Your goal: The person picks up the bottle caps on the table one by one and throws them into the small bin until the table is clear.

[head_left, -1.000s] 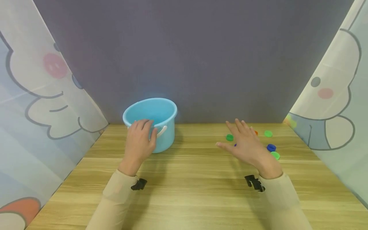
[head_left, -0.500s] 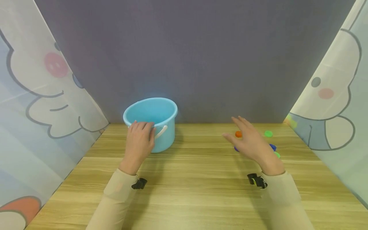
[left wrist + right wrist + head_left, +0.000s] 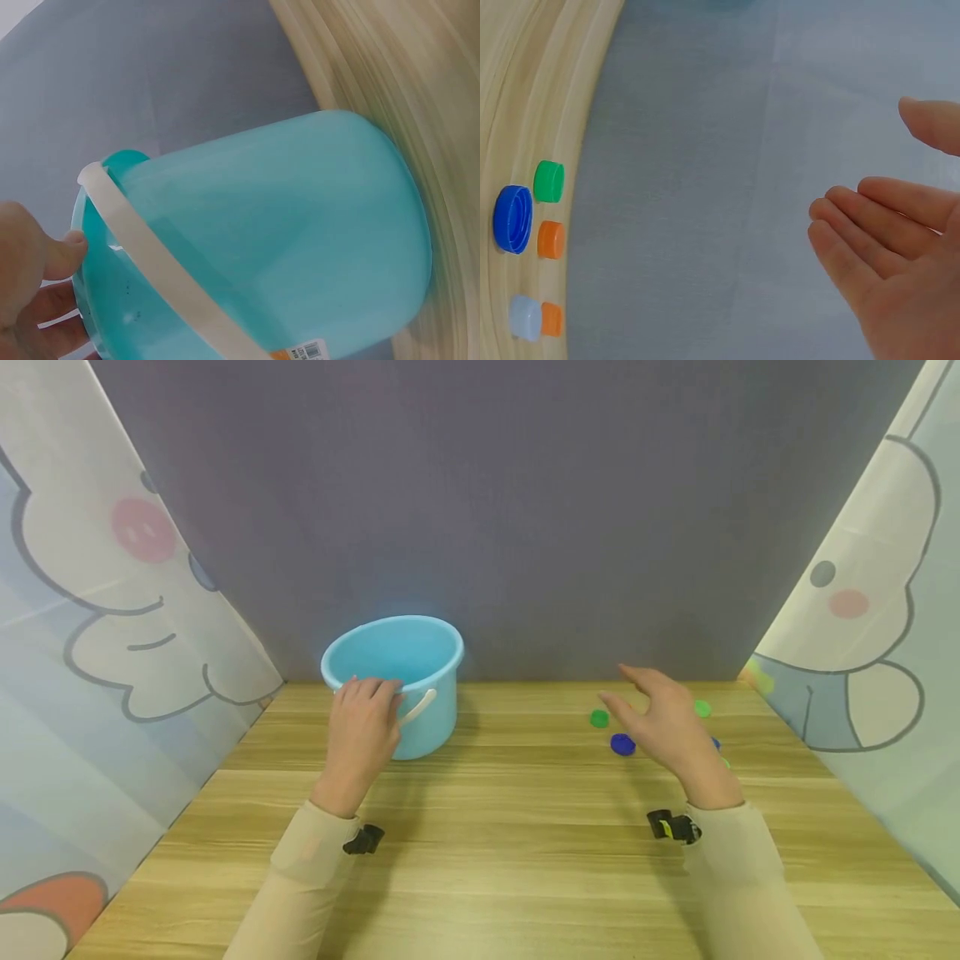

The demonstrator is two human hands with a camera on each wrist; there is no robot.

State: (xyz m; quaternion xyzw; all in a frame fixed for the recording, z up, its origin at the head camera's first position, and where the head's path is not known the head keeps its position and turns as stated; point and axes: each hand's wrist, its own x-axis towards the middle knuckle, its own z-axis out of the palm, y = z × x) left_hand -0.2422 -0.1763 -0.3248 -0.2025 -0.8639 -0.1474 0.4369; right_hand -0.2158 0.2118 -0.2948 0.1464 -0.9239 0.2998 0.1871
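Note:
A light blue bucket (image 3: 431, 722) with a white handle (image 3: 417, 707) stands upright at the back left of the table. My left hand (image 3: 362, 727) holds its near rim; in the left wrist view the thumb (image 3: 66, 255) lies at the rim with fingers beyond it. My right hand (image 3: 667, 722) hovers over bottle caps, fingers extended, thumb apart, holding nothing. Near it lie a green cap (image 3: 599, 718), a blue cap (image 3: 622, 744) and a light green cap (image 3: 702, 708). Two orange caps, the nearer one (image 3: 551, 240), and a whitish cap (image 3: 526, 317) show in the right wrist view.
The wooden table (image 3: 517, 843) ends at a dark grey upright panel (image 3: 510, 527) at the back. Cartoon-printed curtains (image 3: 870, 610) flank both sides. Another light green cap and a blue one are mostly hidden behind the right hand.
My right hand has drawn slightly right and turned thumb side up, uncovering the blue cap and covering the orange one. My left hand and the bucket look unmoved.

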